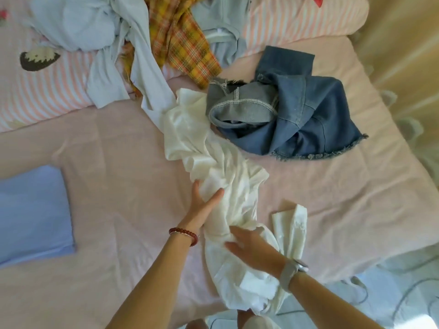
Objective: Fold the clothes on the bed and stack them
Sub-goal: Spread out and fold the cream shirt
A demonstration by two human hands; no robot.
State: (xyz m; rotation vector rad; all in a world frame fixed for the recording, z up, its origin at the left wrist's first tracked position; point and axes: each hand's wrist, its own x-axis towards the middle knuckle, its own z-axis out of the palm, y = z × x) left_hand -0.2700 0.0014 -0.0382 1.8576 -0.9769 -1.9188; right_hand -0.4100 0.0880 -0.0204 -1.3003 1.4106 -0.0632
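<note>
A long crumpled white garment [213, 162] lies stretched down the middle of the pink bed [118, 162], from the clothes pile to the near edge. My left hand [202, 205], with a red bead bracelet on the wrist, grips a bunch of it between thumb and fingers. My right hand [251, 250], with a watch on the wrist, lies on the garment lower down, fingers straight and pointing left. A folded light-blue piece [31, 214] lies flat at the left.
A crumpled blue denim garment [297, 115] lies right of the white one. At the back sit pale-blue clothes [95, 32], a yellow plaid garment [183, 43] and a grey-blue top [221, 22] on striped pillows [297, 22]. The bed's right edge meets the floor [403, 293].
</note>
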